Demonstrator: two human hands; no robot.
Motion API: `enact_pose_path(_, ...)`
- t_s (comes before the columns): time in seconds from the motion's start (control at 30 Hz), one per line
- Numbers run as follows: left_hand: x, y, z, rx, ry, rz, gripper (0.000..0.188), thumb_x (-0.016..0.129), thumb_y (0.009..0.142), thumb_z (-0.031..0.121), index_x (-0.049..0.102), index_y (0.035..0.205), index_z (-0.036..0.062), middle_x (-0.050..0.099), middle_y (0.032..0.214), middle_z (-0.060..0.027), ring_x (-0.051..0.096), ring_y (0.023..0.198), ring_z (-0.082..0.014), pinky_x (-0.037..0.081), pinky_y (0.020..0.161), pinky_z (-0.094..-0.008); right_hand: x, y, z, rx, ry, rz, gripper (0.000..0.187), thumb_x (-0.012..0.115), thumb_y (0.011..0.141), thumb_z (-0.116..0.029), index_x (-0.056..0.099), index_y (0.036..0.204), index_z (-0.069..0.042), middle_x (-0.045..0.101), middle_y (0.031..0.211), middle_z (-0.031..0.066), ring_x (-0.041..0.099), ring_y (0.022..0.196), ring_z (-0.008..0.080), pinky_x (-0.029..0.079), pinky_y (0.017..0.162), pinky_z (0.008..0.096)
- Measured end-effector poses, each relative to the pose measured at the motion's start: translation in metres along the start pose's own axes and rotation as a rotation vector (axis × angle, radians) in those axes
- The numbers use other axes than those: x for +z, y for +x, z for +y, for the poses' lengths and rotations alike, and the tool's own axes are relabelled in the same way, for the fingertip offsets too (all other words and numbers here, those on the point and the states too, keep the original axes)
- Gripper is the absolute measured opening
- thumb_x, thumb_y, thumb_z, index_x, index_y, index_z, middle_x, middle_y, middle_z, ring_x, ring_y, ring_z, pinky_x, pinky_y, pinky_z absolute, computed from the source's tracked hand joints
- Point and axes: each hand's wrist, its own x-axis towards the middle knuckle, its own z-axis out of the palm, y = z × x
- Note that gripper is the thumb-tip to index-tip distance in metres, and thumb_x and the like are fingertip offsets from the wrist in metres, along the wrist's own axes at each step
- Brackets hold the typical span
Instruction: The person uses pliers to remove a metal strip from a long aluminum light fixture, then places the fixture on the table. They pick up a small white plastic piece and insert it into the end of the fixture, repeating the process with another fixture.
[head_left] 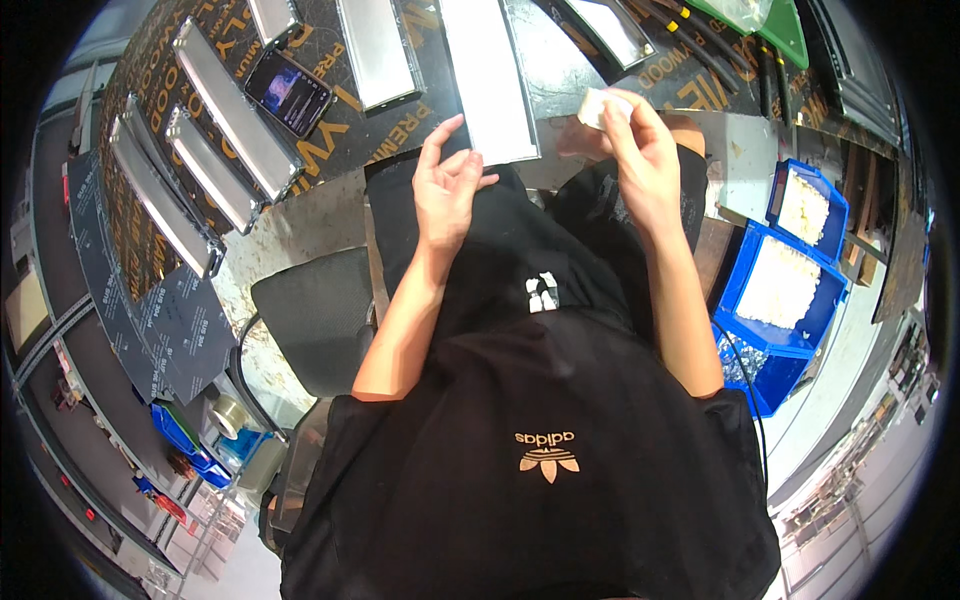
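A long white panel with thin metal edges (492,85) lies on the table in front of me, its near end over the table's edge. Beside that end is my left hand (448,195), fingers apart and holding nothing; its fingertips are close to the panel's left edge, and I cannot tell if they touch. To the right of the panel, my right hand (643,150) is raised, thumb and fingers pinching a small off-white piece (597,106). The kind of piece is not clear.
Several similar framed panels (235,110) lie on the table at left, around a phone (288,92) with a lit screen. Black-handled tools (700,45) are at the far right. Blue bins (785,285) with small white parts stand at my right. A dark chair (315,320) is at left.
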Motion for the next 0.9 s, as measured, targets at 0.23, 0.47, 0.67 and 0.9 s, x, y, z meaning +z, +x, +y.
enact_pose_path(0.23,-0.021,0.005,-0.009,-0.064,-0.253,-0.013,0.066,0.067,0.103,0.021,0.036,0.157,-0.0019,0.072,0.125,-0.016,0.073,0.108,-0.0206,0.063,0.084,-0.0339,0.001,0.046,0.006,0.056,-0.134,-0.074,0.03,0.07,0.103,-0.032,0.069,0.12,-0.008,0.066,0.094,-0.0006,0.057,0.064,0.0053,0.047,0.051,0.0239)
enact_pose_path(0.47,-0.027,0.011,-0.007,-0.112,-0.379,-0.154,0.039,0.055,0.105,0.014,0.055,0.141,-0.0006,0.069,0.125,-0.009,0.07,0.108,-0.016,0.063,0.086,-0.0353,0.008,0.048,0.006,0.114,-0.004,-0.104,0.034,0.075,0.098,-0.014,0.067,0.128,-0.001,0.047,0.157,0.0149,0.056,0.135,0.0245,0.051,0.108,0.0381)
enact_pose_path(0.67,-0.02,0.009,-0.006,-0.081,-0.319,-0.09,0.037,0.054,0.103,0.009,0.059,0.137,-0.0023,0.071,0.122,-0.0101,0.072,0.105,-0.0169,0.063,0.085,-0.0361,-0.02,0.042,-0.002,0.293,0.465,0.041,0.039,0.064,0.107,-0.029,0.061,0.138,-0.006,0.063,0.137,0.0073,0.062,0.124,0.0254,0.051,0.105,0.0446)
enact_pose_path(0.9,-0.021,0.009,-0.01,-0.06,-0.353,-0.096,0.044,0.054,0.1,0.012,0.057,0.142,-0.0025,0.072,0.122,-0.0097,0.072,0.105,-0.0172,0.062,0.085,-0.0354,-0.039,0.068,-0.003,0.259,0.645,0.188,0.044,0.064,0.106,-0.033,0.057,0.142,-0.008,0.061,0.136,0.007,0.06,0.117,0.0247,0.049,0.106,0.0448)
